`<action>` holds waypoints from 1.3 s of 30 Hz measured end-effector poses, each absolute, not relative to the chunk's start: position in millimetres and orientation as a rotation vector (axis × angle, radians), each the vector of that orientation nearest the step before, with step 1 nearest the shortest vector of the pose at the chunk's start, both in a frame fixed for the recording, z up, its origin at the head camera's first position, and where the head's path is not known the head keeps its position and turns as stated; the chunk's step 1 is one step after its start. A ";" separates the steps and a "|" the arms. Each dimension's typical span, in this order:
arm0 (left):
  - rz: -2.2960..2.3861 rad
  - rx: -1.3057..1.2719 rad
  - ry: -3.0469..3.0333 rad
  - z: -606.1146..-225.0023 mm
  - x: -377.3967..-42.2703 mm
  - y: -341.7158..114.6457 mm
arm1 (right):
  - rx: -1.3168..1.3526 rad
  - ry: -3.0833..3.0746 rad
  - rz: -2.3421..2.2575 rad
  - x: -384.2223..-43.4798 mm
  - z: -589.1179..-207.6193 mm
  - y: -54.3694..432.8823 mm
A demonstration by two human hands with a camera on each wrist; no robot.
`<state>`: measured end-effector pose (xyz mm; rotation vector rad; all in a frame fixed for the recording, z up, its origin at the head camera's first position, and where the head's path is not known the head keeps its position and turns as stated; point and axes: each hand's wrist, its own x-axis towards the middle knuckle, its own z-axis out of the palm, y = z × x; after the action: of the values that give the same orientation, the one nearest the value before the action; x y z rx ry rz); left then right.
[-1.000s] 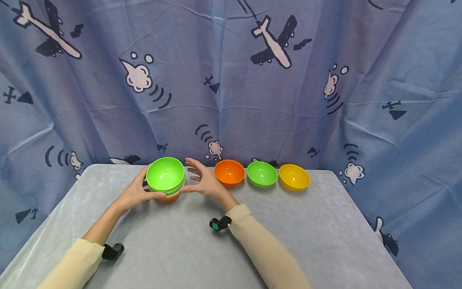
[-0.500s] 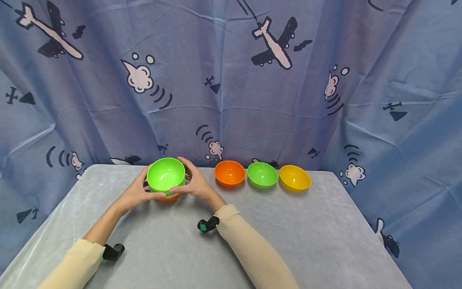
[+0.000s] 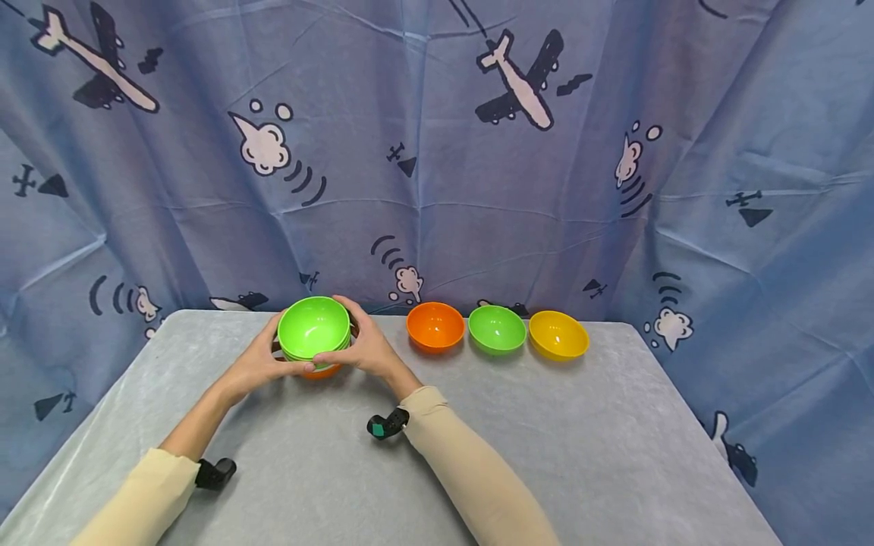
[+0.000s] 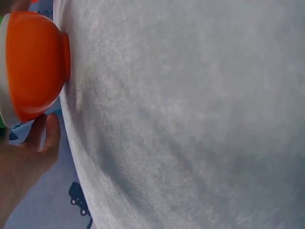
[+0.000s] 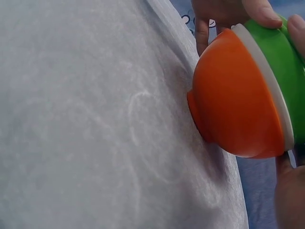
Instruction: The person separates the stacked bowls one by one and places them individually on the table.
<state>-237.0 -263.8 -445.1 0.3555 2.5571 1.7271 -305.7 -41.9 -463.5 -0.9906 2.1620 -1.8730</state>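
Across the lower frame we see a grey-clothed tabletop (image 3: 614,447); centre-left stands a round, glossy green-over-orange bowl stack (image 3: 314,331), the left hand (image 3: 256,366) and right hand (image 3: 367,347) curled round opposite sides, we think for balance. Right of centre, orange, green and yellow bowls (image 3: 497,331) line up.

No lettering, label, brand or number can be read on the bowls (image 3: 314,330), the cloth (image 3: 614,447) or the curtain (image 3: 355,197)
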 end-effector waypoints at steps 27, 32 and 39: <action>1.748 0.313 2.570 -447.5 -232.8 -261.9 | -1.051 1.998 -2.141 -300.1 -432.0 -10.6; 1.748 0.316 2.587 -448.6 -231.7 -259.6 | -1.043 1.946 -2.179 -302.6 -427.3 14.1; 1.743 0.287 2.603 -448.5 -233.0 -255.5 | -0.986 1.941 -2.186 -303.8 -421.2 50.0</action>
<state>-233.0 -255.5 -448.5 0.2873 2.6035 1.7429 -303.8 50.0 -421.2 -0.9858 1.9414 -2.1864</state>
